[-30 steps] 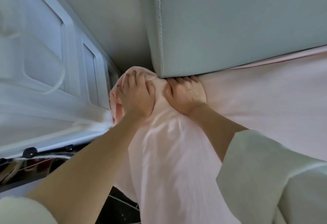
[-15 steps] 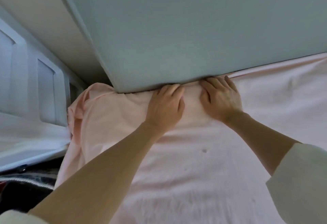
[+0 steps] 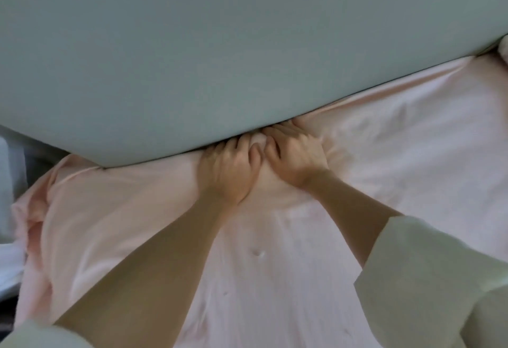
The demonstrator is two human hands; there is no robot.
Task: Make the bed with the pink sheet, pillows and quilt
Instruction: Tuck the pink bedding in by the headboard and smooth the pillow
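The pink sheet (image 3: 398, 160) covers the mattress and bunches into folds at the left corner. My left hand (image 3: 228, 174) and my right hand (image 3: 295, 155) lie side by side on the sheet's top edge, where it meets the pale green padded headboard (image 3: 220, 45). Both hands press the fabric into the gap under the headboard. Their fingertips are hidden in that gap. No pillow or quilt is clearly in view.
The headboard fills the upper half of the view. Left of the bed, white furniture (image 3: 8, 160) stands close to the mattress corner. A bit of white fabric (image 3: 504, 50) shows at the far right edge beside the headboard.
Both hands have moved right along the headboard, away from the left corner, and now sit close together. The view has swung right, so the white cabinet doors are almost out of sight.
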